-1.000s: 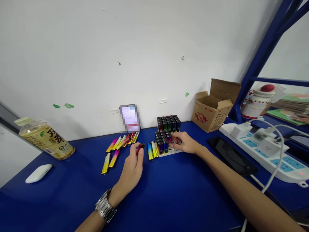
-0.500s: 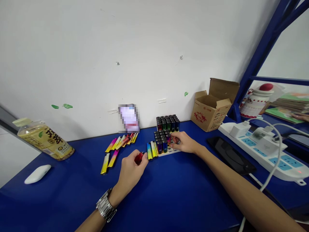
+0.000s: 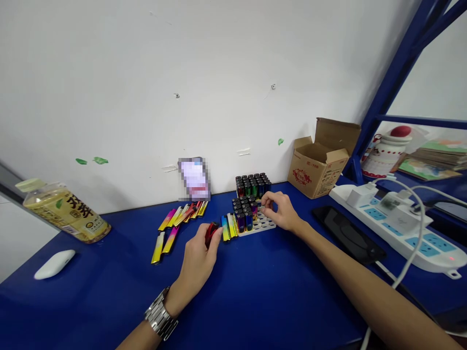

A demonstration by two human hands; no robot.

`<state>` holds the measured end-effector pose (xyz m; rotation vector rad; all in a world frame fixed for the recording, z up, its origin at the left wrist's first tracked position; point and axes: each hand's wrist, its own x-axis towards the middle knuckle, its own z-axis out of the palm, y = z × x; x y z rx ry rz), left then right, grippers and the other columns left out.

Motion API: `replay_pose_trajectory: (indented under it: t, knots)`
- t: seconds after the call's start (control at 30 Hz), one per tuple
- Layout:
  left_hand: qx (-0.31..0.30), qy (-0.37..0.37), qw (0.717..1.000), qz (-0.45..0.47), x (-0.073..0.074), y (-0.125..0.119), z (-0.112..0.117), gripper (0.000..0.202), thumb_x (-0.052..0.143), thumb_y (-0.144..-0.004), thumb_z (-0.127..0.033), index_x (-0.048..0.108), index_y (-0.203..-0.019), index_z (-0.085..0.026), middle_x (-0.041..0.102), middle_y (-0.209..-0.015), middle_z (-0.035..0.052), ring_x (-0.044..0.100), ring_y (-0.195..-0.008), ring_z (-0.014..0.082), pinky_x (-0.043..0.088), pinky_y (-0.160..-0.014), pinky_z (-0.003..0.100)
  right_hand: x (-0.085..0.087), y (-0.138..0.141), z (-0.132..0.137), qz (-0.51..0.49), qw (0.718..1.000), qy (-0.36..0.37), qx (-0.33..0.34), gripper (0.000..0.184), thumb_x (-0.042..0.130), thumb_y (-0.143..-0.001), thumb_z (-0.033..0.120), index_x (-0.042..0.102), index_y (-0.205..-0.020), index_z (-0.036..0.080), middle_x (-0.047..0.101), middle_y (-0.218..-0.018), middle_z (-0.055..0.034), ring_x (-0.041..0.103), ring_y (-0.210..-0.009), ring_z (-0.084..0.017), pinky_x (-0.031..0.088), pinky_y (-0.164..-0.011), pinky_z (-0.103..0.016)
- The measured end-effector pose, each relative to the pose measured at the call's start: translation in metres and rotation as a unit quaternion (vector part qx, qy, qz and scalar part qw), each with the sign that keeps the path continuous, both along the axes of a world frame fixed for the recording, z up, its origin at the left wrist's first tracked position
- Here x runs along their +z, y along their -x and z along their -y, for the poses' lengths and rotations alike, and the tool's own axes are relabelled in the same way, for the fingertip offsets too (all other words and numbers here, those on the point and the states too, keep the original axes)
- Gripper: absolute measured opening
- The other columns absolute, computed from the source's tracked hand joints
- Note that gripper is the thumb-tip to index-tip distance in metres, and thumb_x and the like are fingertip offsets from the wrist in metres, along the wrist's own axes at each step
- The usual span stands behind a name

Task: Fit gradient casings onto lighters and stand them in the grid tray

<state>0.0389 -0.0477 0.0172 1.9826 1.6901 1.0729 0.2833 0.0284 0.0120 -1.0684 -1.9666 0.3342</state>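
Observation:
My left hand, with a metal watch on its wrist, is closed around a red shiny lighter with a dark top; most of its body is hidden. Beside those fingers lie blue-yellow and white-yellow lighters. Several dark-topped lighters stand upright in a white tray with holes. My right hand hovers over the tray's right side, just off the standing lighters, thumb and forefinger apart and nothing visible between them. More pink, yellow and red lighters lie loose to the left.
Behind the tray stands another dark-topped group. A phone leans on the wall. An opened carton, a black phone and a power strip with cables sit right; a drink bottle and white case left.
My right hand has drawn away from a pink lighter, which stands in the tray, and moved slightly up and right. My left hand has shifted slightly left with the red lighter.

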Motion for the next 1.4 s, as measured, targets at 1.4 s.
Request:
replay_pose_trajectory:
  t: [1.4]
  knots:
    - [0.160, 0.022, 0.826, -0.540, 0.006, 0.021, -0.003, 0.036, 0.033, -0.085, -0.012, 0.056, -0.112, -0.009, 0.059, -0.088, 0.0189, 0.058, -0.081, 0.0308, 0.043, -0.066, 0.038, 0.008, -0.018, -0.003, 0.020, 0.997, -0.060, 0.038, 0.029, 0.048, -0.090, 0.039, 0.062, -0.077, 0.017, 0.061, -0.063, -0.0024, 0.051, -0.058, -0.015, 0.038, -0.058, -0.028]
